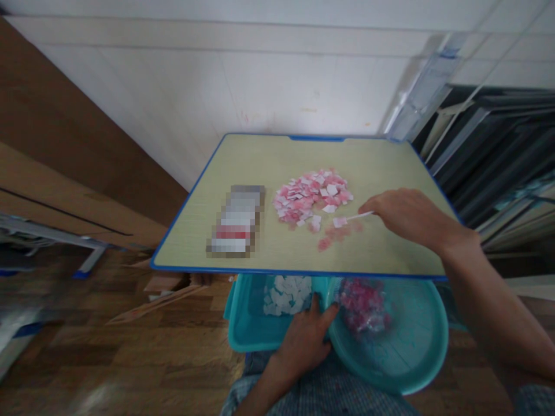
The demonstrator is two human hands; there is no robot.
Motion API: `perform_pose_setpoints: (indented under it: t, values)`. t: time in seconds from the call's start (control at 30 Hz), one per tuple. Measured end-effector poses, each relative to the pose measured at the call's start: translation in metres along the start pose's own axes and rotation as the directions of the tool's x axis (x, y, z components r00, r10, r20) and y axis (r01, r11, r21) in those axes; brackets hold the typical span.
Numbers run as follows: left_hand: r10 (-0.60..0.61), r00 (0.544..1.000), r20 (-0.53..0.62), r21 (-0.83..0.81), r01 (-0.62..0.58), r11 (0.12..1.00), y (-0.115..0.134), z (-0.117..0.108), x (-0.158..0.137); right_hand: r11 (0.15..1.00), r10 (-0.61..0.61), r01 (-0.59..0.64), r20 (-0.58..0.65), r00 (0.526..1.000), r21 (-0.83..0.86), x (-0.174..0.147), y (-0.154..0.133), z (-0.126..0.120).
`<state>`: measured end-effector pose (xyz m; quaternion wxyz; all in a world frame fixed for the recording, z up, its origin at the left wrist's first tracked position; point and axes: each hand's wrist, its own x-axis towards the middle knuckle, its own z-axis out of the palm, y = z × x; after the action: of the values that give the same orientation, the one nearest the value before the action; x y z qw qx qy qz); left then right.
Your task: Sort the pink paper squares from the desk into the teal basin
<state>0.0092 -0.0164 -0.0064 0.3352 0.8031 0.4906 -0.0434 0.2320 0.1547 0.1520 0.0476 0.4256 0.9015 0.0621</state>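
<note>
My right hand [401,216] is closed on a thin white stick [361,216] above the right part of the table top. The stick's far end meets a small pale pink square piece [340,222]; whether the two are joined I cannot tell. Beside it lies a heap of pink and white pieces [310,196], with a pink smear [336,236] in front. Below the table, my left hand [306,335] has its fingers apart, holding nothing visible. It lies where a teal rectangular tub [243,335] meets a teal round basket [416,370].
White pieces [286,294] lie in the tub, and pink pieces in clear plastic [364,306] in the basket. A blurred-out phone-like object [237,219] rests left on the blue-edged table [203,199]. Cardboard [87,190] stands left, dark panels [498,144] right, a wall behind.
</note>
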Motion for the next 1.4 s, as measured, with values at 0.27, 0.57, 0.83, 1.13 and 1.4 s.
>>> perform_pose_setpoints:
  t: [0.27, 0.57, 0.83, 1.13, 1.4]
  values:
    - [0.007, 1.0, -0.011, -0.006, -0.007, 1.0, -0.002, 0.003, 0.0, 1.0, 0.0, 0.0, -0.028, 1.0, 0.0, -0.004, 0.006, -0.002]
    - [0.001, 1.0, 0.003, -0.005, -0.001, 1.0, -0.001, 0.001, 0.0, 0.998, 0.056, -0.055, 0.015, 0.998, -0.006, 0.006, 0.0, 0.005]
    - [-0.02, 0.999, 0.025, 0.013, 0.02, 1.0, 0.002, -0.004, 0.0, 0.998, 0.052, -0.052, -0.017, 0.999, -0.033, 0.007, -0.002, 0.003]
    - [-0.027, 1.0, 0.009, 0.011, 0.026, 1.0, 0.003, -0.004, -0.001, 0.999, 0.042, -0.042, -0.013, 0.999, -0.031, 0.011, -0.015, -0.002]
    - [-0.022, 1.0, 0.01, -0.01, 0.022, 1.0, 0.002, -0.002, 0.0, 0.999, 0.043, -0.043, 0.025, 0.999, -0.007, -0.003, -0.016, -0.007]
